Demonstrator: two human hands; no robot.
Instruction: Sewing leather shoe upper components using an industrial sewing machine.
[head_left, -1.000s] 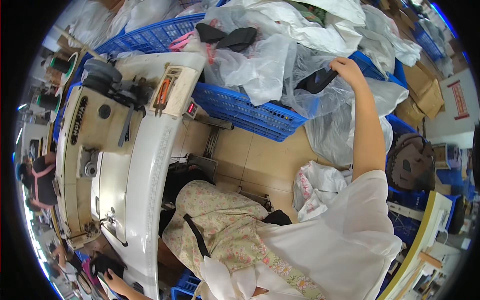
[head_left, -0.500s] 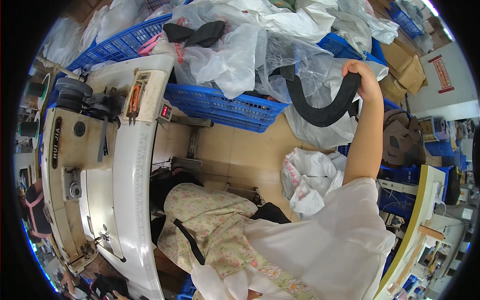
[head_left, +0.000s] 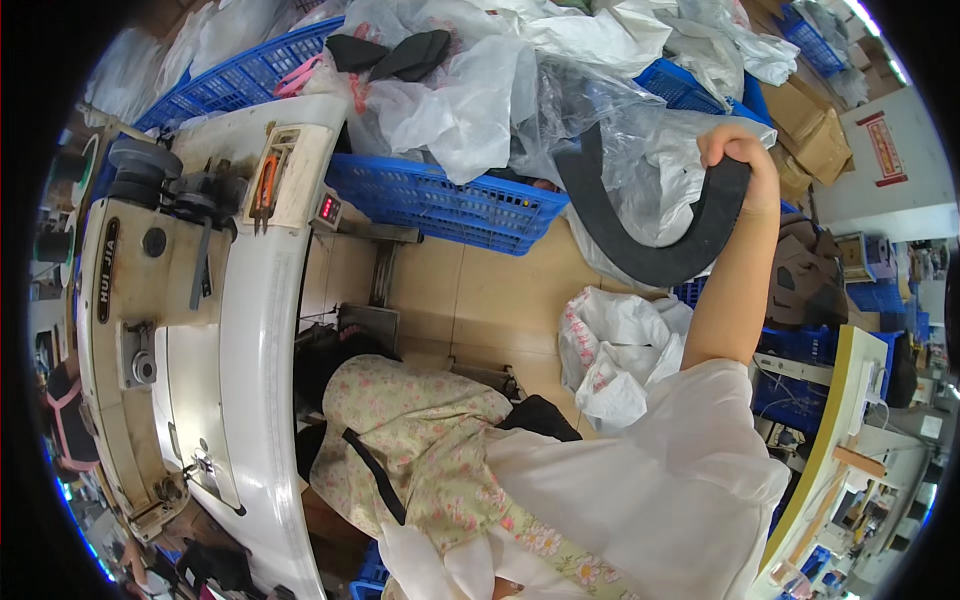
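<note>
My right hand [head_left: 742, 160] is raised at the upper right, its fingers closed round one end of a black, U-shaped flat strip [head_left: 655, 262]. The strip hangs in a wide curve, and its other end reaches up beside crumpled clear plastic bags [head_left: 590, 95]. It looks stiff and smooth; I cannot make out what it is a part of. My left hand does not show. A small patch of skin is visible at the bottom edge beside a white sleeve [head_left: 440, 565].
A sewing machine [head_left: 150, 270] stands on a white table [head_left: 265, 400] at the left, with orange-handled snips [head_left: 266, 190] on it. A blue crate [head_left: 440, 205] holds bags at the top. A white bag [head_left: 625, 350] lies on the tiled floor. Cardboard boxes [head_left: 795, 125] are at the upper right.
The black strip now hangs wider and slightly lower, its far end drawn more clear of the plastic bags. My right hand has moved a little to the right, still gripping it.
</note>
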